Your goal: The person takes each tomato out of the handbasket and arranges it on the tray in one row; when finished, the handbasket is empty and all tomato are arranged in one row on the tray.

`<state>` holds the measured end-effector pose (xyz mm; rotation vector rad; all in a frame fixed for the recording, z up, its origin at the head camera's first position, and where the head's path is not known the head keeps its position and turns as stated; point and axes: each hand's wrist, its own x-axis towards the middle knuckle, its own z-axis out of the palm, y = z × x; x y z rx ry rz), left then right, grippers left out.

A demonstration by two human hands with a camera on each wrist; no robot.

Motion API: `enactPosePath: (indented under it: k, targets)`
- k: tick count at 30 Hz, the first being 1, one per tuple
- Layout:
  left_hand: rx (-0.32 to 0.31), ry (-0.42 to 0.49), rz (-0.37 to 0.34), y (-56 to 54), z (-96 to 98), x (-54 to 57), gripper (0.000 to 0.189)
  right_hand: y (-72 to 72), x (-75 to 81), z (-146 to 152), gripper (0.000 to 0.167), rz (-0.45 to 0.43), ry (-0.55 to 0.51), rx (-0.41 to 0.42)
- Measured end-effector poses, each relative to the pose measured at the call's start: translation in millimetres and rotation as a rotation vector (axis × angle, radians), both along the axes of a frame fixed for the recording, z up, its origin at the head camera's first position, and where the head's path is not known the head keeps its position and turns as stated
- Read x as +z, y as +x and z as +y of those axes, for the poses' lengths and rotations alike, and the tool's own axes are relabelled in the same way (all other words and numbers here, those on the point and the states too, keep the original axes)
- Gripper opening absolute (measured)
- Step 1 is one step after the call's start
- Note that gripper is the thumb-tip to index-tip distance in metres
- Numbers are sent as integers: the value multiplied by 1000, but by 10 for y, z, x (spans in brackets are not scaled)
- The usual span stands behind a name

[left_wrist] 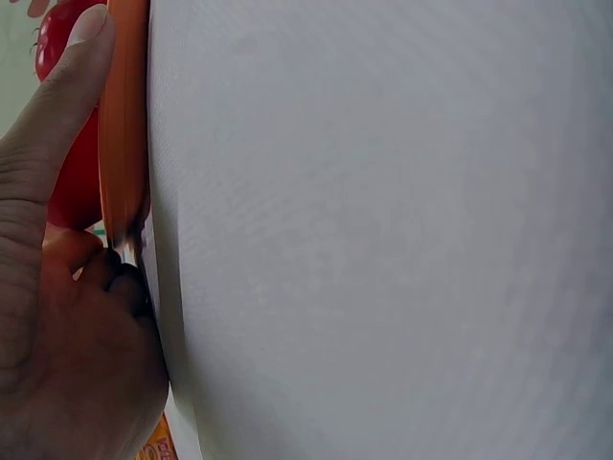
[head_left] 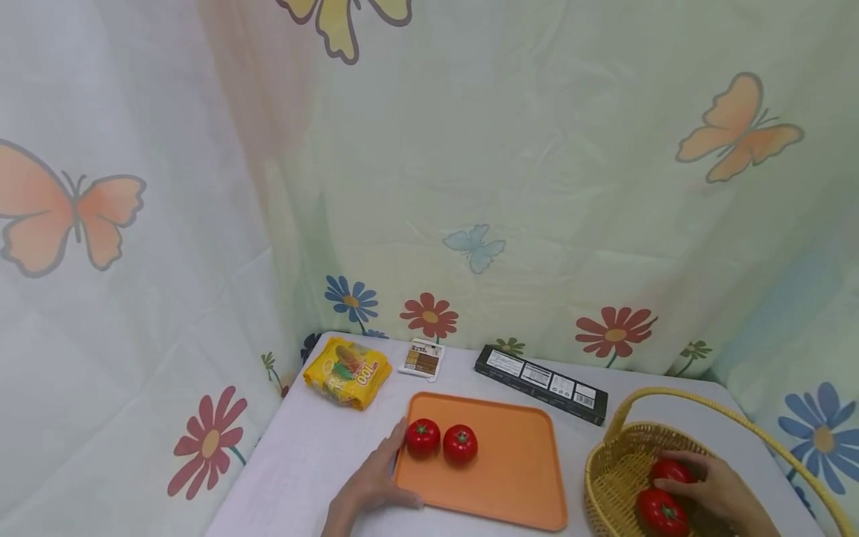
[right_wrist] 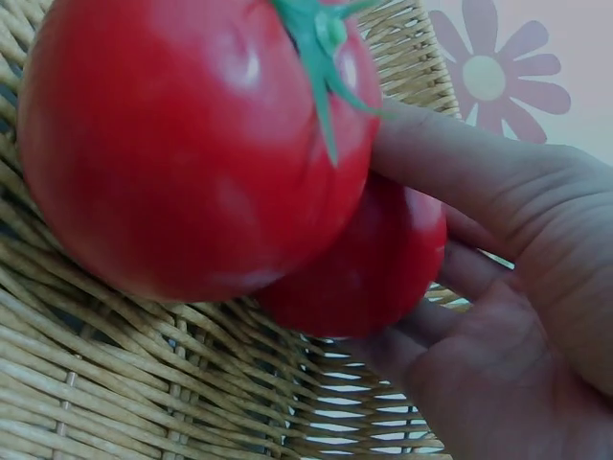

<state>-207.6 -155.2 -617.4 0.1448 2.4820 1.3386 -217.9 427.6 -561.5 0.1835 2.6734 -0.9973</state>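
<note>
My left hand (head_left: 376, 477) holds the near left corner of an orange tray (head_left: 510, 477), thumb along the near side and fingers at the left side. Two red tomatoes (head_left: 460, 444) sit side by side on the tray's left part. Inside a yellow wicker basket (head_left: 607, 485) at the right, my right hand (head_left: 721, 488) grips a red tomato (right_wrist: 374, 264) between thumb and fingers. A second tomato (right_wrist: 182, 153) with a green stem top lies right against it, nearer the right wrist camera. The left wrist view shows the thumb (left_wrist: 67, 105) over the tray's rim.
Behind the tray lie a yellow food packet (head_left: 349, 371), a small white and brown packet (head_left: 423, 359) and a long black box (head_left: 540, 383). The basket's tall handle (head_left: 731, 412) arches over the right forearm. A patterned curtain (head_left: 470, 149) encloses the white table (head_left: 288, 462).
</note>
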Motion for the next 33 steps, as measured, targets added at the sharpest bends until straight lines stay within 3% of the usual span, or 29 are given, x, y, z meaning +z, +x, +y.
enactPosePath:
  k: [4, 9, 20, 33]
  targets:
    - [-6, -6, 7, -12, -12, -25, 141, 16, 54, -8, 97, 10, 40, -3]
    - [1, -19, -3, 18, -27, -52, 142, 73, 144, -68, 90, 44, 72, 4]
    - [1, -19, 4, 19, -21, 1, 141, 182, 440, -316, 89, 130, 45, -59]
    - [-2, -25, 2, 37, -22, 43, 141, 383, 633, -490, 98, 18, 9, -103]
